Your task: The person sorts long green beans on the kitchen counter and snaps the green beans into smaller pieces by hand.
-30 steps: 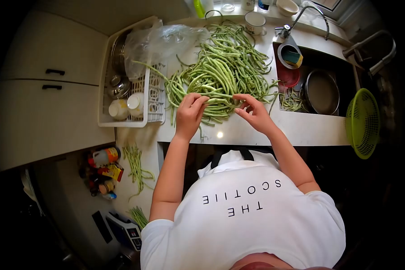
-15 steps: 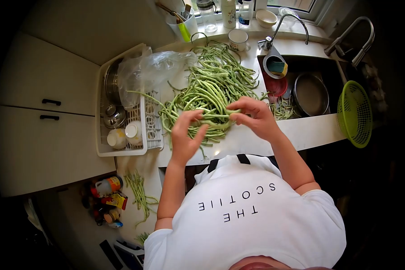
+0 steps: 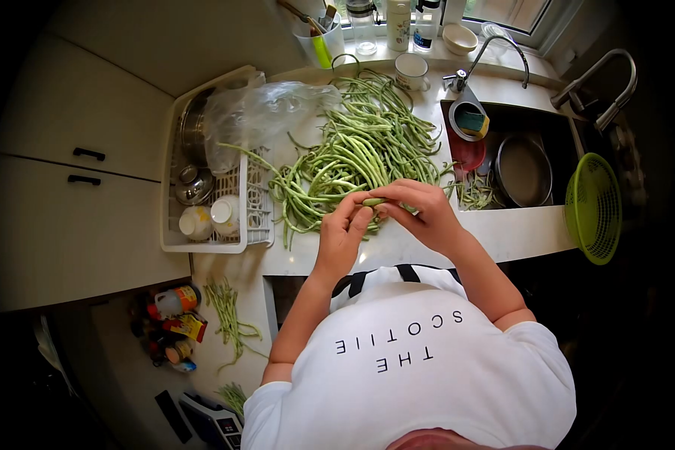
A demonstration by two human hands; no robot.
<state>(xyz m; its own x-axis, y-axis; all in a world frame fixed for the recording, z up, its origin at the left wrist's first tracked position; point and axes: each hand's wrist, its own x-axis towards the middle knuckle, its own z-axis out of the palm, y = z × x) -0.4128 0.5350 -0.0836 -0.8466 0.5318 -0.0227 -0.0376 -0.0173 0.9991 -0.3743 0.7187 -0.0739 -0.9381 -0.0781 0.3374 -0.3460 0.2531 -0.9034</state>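
Note:
In front of my body both hands meet over the near edge of a heap of long green beans (image 3: 367, 146). A short piece of green bean (image 3: 373, 202) shows between the fingertips. My left hand (image 3: 342, 234) is closed on one end of it, thumb against fingers. The other end is pinched by my right hand (image 3: 426, 213), its fingers bent over from above. Part of the bean is hidden behind the fingers. The heap lies spread over the white countertop (image 3: 307, 259).
Left of the heap stand a dish rack (image 3: 243, 217) and a clear plastic bag (image 3: 266, 112). At right is the sink (image 3: 566, 142) holding a metal pan (image 3: 523, 171) and bean scraps (image 3: 475, 193). A green colander (image 3: 594, 206) leans by the sink. More beans (image 3: 229, 315) lie lower left.
My hands have come together and moved a little nearer my body. The bean stretched between them earlier is now pinched at close-set fingertips. The whole view has shifted slightly.

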